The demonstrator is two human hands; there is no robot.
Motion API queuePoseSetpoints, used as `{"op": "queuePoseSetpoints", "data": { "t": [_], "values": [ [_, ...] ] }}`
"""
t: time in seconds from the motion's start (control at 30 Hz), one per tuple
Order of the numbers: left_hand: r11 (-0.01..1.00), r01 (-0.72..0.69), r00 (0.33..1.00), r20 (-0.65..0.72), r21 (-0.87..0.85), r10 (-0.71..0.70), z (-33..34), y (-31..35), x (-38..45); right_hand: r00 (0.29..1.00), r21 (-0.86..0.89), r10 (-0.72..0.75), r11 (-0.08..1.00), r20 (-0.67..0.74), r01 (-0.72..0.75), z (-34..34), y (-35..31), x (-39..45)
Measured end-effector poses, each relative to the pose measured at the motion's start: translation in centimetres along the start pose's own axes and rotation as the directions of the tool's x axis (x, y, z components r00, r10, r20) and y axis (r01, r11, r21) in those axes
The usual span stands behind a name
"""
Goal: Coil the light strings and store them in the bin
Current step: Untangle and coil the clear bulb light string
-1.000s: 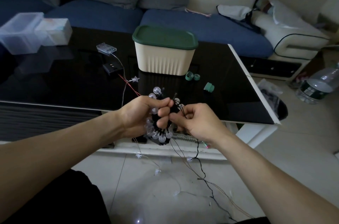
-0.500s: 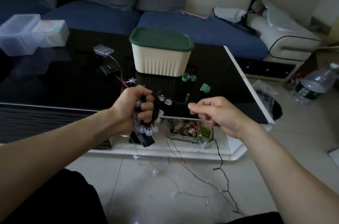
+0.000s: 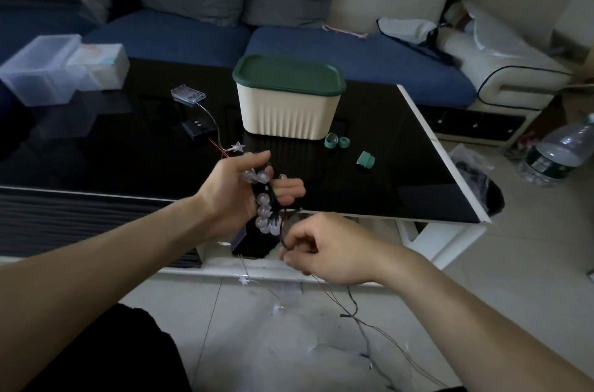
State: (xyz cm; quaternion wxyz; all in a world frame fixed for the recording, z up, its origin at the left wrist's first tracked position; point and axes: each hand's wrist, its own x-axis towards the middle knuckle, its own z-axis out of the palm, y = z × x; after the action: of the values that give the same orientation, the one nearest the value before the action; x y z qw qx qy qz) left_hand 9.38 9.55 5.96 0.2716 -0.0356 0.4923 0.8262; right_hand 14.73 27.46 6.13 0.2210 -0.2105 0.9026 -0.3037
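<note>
While looped round left fingers (image 3: 289,191), bulb coil (image 3: 265,208).

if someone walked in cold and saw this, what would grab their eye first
Most striking is the left hand at centre frame, with a coil of round-bulb lights wound around its fingers, while the right hand just below pinches the black wire trailing to the floor. Behind them, on the glossy black table, stands the cream bin, its green lid on.
</note>
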Motion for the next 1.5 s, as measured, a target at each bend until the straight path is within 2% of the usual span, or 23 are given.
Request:
{"op": "queuePoseSetpoints", "data": {
  "t": [0.07,0.13,0.27,0.33,0.4,0.5,0.63,0.7,0.83,0.9,1.0,1.13,1.23,1.37,1.5],
  "values": [
    [0.997,0.049,0.998,0.044,0.064,-0.051,0.2,-0.4,-0.2,0.999,0.046,-0.025,0.999,-0.032,0.026,-0.1,-0.4,-0.1],
    [0.985,0.085,0.992,0.079,0.149,-0.098,0.6,-0.9,-0.3,0.991,0.073,-0.046,0.996,-0.122,0.055,-0.5,-0.6,-0.2],
    [0.980,0.097,0.987,0.109,0.176,-0.117,1.0,-1.9,-0.1,0.949,0.090,-0.057,0.992,-0.309,0.089,-1.2,-0.2,-0.1],
    [0.955,0.072,0.977,0.174,0.287,-0.126,1.1,-2.2,-0.2,0.922,0.093,-0.060,0.990,-0.382,0.103,-1.5,0.3,0.0],
    [0.908,0.039,0.966,0.217,0.418,-0.141,1.5,-2.4,-0.6,0.894,0.131,-0.022,0.987,-0.448,0.090,-2.1,1.0,0.0],
    [0.875,0.013,0.961,0.237,0.485,-0.145,1.5,-2.4,-0.6,0.860,0.218,0.071,0.975,-0.505,0.047,-2.9,2.1,0.1],
    [0.861,0.076,0.937,0.258,0.503,-0.234,1.2,-2.3,-0.5,0.870,0.227,0.072,0.973,-0.488,0.047,-2.9,2.9,0.1],
    [0.845,0.042,0.937,0.271,0.534,-0.218,1.5,-2.3,-0.7,0.885,0.214,0.034,0.974,-0.464,0.074,-2.6,3.2,0.3],
    [0.800,0.035,0.953,0.222,0.599,-0.208,1.2,-2.6,-0.7,0.935,0.315,-0.108,0.923,-0.338,0.221,-2.9,3.3,0.4],
    [0.789,0.056,0.953,0.203,0.612,-0.225,0.9,-2.7,-0.5,0.954,0.357,-0.134,0.906,-0.268,0.228,-3.2,3.5,0.3],
    [0.793,0.098,0.947,0.189,0.602,-0.260,0.5,-2.5,-0.4,0.975,0.441,-0.070,0.883,-0.210,0.158,-3.2,3.9,0.4],
    [0.801,0.127,0.958,0.138,0.585,-0.252,0.4,-2.3,-0.3,0.990,0.415,0.024,0.909,-0.140,0.037,-3.4,4.1,0.6],
    [0.858,0.151,0.975,0.068,0.491,-0.211,0.4,-2.3,-0.2,0.994,0.444,0.079,0.895,-0.075,-0.038,-3.9,4.3,0.4],
    [0.949,0.125,0.992,-0.028,0.289,-0.122,-0.2,-1.8,0.3,0.980,0.432,0.175,0.894,-0.098,-0.116,-4.4,5.4,0.3],
    [0.977,0.101,0.993,-0.072,0.187,-0.088,-0.3,-1.4,0.5,0.971,0.408,0.194,0.905,-0.140,-0.122,-4.4,5.6,0.5]
  ]
}}
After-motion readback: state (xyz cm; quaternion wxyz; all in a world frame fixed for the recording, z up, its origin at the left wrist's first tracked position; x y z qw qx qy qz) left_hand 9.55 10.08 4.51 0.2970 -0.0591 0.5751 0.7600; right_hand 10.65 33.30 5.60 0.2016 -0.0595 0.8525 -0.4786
